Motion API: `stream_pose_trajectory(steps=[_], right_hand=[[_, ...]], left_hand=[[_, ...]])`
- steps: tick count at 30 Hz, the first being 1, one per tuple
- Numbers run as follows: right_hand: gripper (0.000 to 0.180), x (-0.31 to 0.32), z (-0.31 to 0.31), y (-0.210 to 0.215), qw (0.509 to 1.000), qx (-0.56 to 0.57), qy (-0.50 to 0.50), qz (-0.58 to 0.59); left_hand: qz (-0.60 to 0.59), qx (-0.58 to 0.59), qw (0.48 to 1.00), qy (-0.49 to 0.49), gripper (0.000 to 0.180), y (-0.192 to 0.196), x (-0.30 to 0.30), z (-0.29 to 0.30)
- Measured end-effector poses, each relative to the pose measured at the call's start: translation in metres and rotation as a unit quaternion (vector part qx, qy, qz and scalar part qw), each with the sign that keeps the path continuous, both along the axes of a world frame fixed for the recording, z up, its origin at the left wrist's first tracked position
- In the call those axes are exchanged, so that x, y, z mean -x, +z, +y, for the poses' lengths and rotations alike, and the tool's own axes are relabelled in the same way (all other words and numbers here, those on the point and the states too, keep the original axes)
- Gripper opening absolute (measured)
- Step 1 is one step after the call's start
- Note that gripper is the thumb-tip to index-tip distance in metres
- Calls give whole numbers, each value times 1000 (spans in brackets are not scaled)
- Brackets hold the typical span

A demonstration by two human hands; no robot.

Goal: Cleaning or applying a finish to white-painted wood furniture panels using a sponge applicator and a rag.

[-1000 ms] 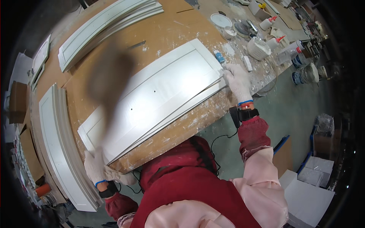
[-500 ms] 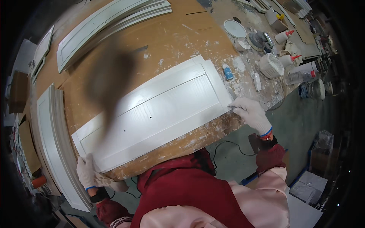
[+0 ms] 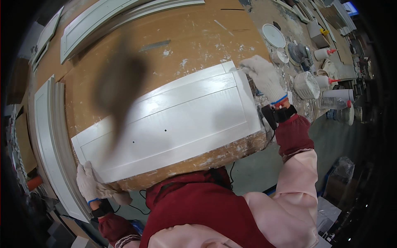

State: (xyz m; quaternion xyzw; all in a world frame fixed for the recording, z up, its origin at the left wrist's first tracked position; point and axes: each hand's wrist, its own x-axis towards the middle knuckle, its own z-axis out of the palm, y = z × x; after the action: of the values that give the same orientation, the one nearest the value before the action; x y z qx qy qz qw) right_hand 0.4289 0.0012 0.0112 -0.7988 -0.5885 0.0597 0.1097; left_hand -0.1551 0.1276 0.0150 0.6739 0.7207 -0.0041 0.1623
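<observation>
A long white painted cabinet door panel [image 3: 173, 120] lies flat on a paint-spattered wooden workbench [image 3: 194, 41], with two small holes near its middle. My left hand [image 3: 89, 182], in a white knit glove, grips the panel's near left corner. My right hand [image 3: 262, 76], also gloved, holds the panel's far right edge. A dark blurred smear covers part of the view over the panel's left half.
More white door panels lie at the bench's far left [image 3: 107, 20] and stand along its left side [image 3: 49, 140]. At the right are a white lid [image 3: 273, 35], tubs [image 3: 306, 84], squeeze bottles [image 3: 322, 53] and a clear bottle [image 3: 337, 99]. A cable hangs below the bench edge.
The panel has swung round on the bench and slid nearer to me. My right hand went from its near right corner up to the far right edge; my left kept hold.
</observation>
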Motion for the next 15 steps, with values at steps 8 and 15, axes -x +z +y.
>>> stream_pose_trajectory(steps=[8, 15], right_hand=[[21, 0, -23, 7, 984, 30, 145, 101], [22, -14, 3, 2, 998, 23, 26, -48]], left_hand=[[-25, -5, 1000, 12, 45, -5, 6, 0], [-8, 11, 1000, 9, 47, -7, 4, 3]])
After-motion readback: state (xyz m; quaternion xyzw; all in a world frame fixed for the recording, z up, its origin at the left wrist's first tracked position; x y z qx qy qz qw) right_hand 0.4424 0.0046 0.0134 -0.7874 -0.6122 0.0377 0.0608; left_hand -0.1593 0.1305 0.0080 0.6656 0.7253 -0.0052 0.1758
